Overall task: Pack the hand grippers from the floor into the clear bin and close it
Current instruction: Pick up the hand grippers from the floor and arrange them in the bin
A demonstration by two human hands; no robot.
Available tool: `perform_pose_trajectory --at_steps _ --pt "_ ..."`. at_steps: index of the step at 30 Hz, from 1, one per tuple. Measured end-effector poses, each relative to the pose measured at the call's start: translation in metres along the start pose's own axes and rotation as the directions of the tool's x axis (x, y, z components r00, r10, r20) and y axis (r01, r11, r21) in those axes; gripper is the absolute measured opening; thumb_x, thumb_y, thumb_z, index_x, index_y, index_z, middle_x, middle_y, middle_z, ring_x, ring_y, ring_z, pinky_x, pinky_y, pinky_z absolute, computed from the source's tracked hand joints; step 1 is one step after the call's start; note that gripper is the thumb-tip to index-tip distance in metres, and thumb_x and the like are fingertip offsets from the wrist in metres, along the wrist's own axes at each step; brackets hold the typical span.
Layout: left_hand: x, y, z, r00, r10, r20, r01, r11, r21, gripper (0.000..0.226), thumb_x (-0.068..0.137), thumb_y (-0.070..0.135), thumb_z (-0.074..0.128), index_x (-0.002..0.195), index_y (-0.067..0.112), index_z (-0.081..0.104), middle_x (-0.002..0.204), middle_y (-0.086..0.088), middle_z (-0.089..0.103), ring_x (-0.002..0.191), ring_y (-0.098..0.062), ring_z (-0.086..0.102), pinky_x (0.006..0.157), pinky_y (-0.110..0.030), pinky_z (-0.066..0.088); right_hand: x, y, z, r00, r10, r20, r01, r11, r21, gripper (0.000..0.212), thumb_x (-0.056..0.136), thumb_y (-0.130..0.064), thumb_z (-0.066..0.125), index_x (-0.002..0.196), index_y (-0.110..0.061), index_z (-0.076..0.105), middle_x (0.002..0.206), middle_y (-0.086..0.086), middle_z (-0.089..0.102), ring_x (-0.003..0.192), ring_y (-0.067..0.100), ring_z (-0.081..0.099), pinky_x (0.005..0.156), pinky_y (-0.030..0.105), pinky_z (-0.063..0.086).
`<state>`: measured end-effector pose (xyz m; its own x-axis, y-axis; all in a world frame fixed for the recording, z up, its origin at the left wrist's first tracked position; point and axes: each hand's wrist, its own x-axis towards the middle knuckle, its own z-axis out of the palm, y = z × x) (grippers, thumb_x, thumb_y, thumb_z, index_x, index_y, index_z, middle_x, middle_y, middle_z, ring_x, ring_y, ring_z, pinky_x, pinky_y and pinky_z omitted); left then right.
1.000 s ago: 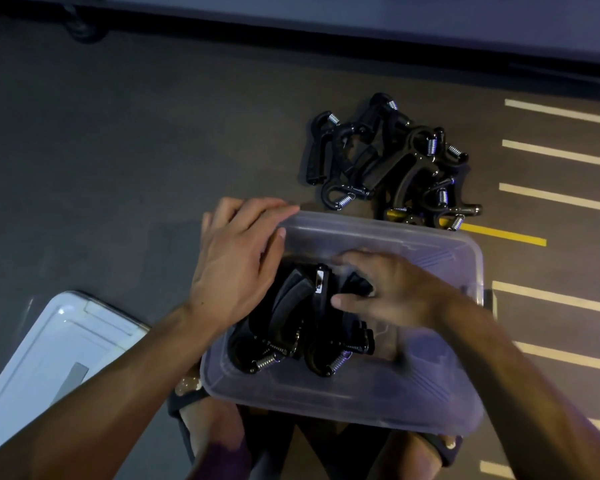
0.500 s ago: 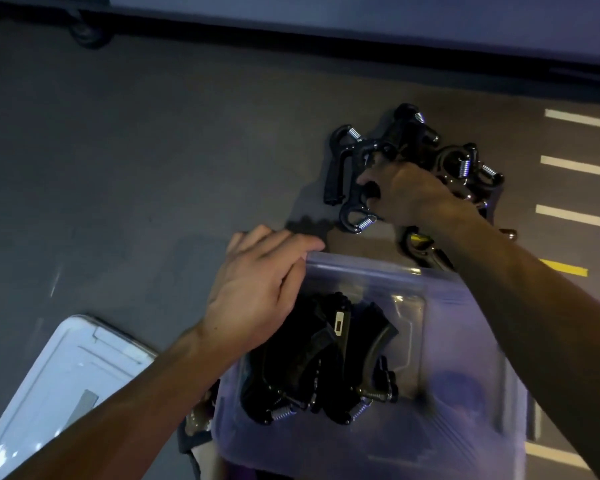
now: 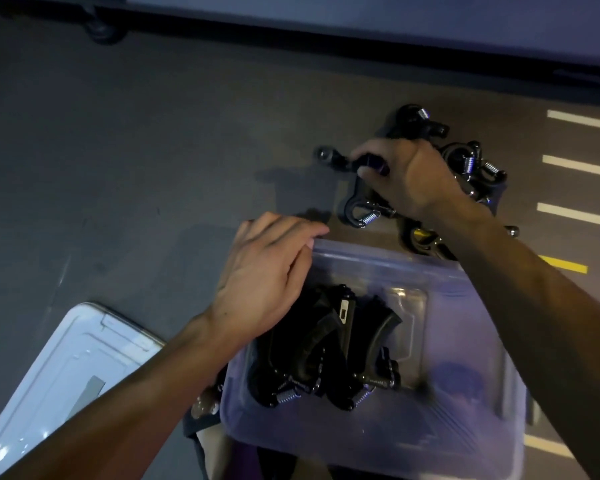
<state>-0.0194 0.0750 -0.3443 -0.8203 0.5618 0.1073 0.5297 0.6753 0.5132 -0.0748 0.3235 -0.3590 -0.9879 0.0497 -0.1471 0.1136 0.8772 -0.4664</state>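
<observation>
1. My left hand [image 3: 267, 268] and forearm, entering from the lower left of the frame: bare, no sleeve, ring, watch or wristband in view.
2. My right hand [image 3: 416, 178] and forearm, entering from the lower right: likewise bare, nothing worn at the wrist.
3. Bottom centre: dark clothing, too dim and blurred to identify.

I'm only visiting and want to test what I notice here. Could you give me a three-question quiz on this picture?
1. True or false: the white lid is already on the clear bin.
2. Which hand grips a hand gripper from the floor pile? A) left hand B) right hand
3. Fill in: the left hand rests on the bin's far-left ____.

Key: 1 false, the lid lies on the floor beside the bin; 2 B; 3 corner.
</observation>
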Motion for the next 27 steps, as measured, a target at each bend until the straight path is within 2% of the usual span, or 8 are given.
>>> perform_pose_trajectory --at_steps 4,7,8,12,14,17,22,27 --pt "-0.018 0.004 0.001 1.000 0.007 0.001 -0.007 0.999 0.032 0.035 0.105 0.021 0.049 0.136 0.015 0.064 0.138 0.004 0.064 0.128 -0.022 0.057 0.103 -0.039 0.043 -0.036 -0.011 -0.026 0.985 0.002 -0.172 0.017 0.994 0.111 0.024 0.095 -0.037 0.057 0.115 -0.030 0.067 0.094 -0.007 0.071 0.089 0.019 0.067 0.084 0.030 0.053" --pt "-0.035 0.008 0.002 1.000 0.006 0.016 -0.007 0.999 0.053 0.044 0.106 0.023 0.045 0.147 0.011 0.054 0.156 -0.001 0.049 0.148 -0.021 0.041 0.122 -0.041 0.030 -0.077 -0.024 -0.048 0.967 -0.029 -0.252 0.076 0.981 0.180 0.024 0.099 -0.030 0.057 0.119 -0.023 0.067 0.093 -0.013 0.064 0.085 0.004 0.061 0.076 0.009 0.042" --pt "-0.039 0.010 0.002 1.000 0.008 0.014 -0.009 0.998 0.060 0.045 0.106 0.022 0.045 0.149 0.010 0.052 0.159 -0.003 0.046 0.151 -0.021 0.037 0.125 -0.044 0.026 -0.091 -0.028 -0.055 0.962 -0.051 -0.270 0.103 0.977 0.184 0.024 0.100 -0.030 0.056 0.120 -0.022 0.066 0.095 -0.013 0.065 0.086 0.003 0.059 0.076 0.008 0.040" --pt "-0.054 0.015 0.003 1.000 0.002 0.012 -0.003 0.998 0.066 0.047 0.106 0.021 0.042 0.150 0.008 0.049 0.163 -0.006 0.039 0.155 -0.021 0.029 0.127 -0.049 0.020 -0.137 -0.025 -0.075 0.943 -0.098 -0.317 0.193 0.939 0.286 0.026 0.104 -0.031 0.052 0.124 -0.018 0.062 0.099 -0.004 0.070 0.087 0.013 0.065 0.077 0.027 0.049" --pt "-0.061 0.017 0.004 1.000 0.005 0.015 -0.006 0.998 0.069 0.047 0.106 0.021 0.042 0.151 0.007 0.048 0.164 -0.007 0.037 0.155 -0.021 0.027 0.128 -0.050 0.019 -0.156 -0.019 -0.082 0.951 -0.119 -0.285 0.238 0.869 0.433 0.026 0.105 -0.028 0.049 0.124 -0.014 0.060 0.097 0.006 0.069 0.087 0.018 0.067 0.075 0.031 0.050" --pt "-0.068 0.015 0.005 1.000 0.008 0.015 -0.009 0.997 0.077 0.046 0.106 0.020 0.041 0.150 0.007 0.049 0.165 -0.007 0.034 0.156 -0.020 0.026 0.128 -0.047 0.016 -0.180 -0.015 -0.088 0.966 -0.157 -0.204 0.245 0.800 0.548 0.025 0.105 -0.027 0.044 0.120 -0.013 0.058 0.090 0.012 0.065 0.076 0.014 0.063 0.067 0.020 0.048" --pt "-0.070 0.014 0.005 1.000 0.002 0.009 -0.002 0.998 0.055 0.047 0.106 0.017 0.040 0.152 0.009 0.046 0.166 -0.005 0.033 0.156 -0.018 0.025 0.129 -0.047 0.015 -0.203 -0.016 -0.063 0.978 -0.093 0.187 -0.029 0.825 0.565 0.027 0.100 -0.024 0.044 0.108 -0.008 0.064 0.071 0.006 0.060 0.059 0.003 0.054 0.053 0.012 0.043" --pt "-0.070 0.014 0.004 1.000 -0.002 -0.004 0.002 0.998 0.056 0.048 0.105 0.017 0.040 0.152 0.010 0.046 0.166 -0.004 0.033 0.156 -0.017 0.024 0.129 -0.046 0.015 -0.203 -0.002 -0.020 0.939 -0.032 0.343 -0.153 0.854 0.497 0.020 0.105 -0.014 0.044 0.104 -0.014 0.065 0.068 0.006 0.055 0.058 0.009 0.048 0.055 0.017 0.042"
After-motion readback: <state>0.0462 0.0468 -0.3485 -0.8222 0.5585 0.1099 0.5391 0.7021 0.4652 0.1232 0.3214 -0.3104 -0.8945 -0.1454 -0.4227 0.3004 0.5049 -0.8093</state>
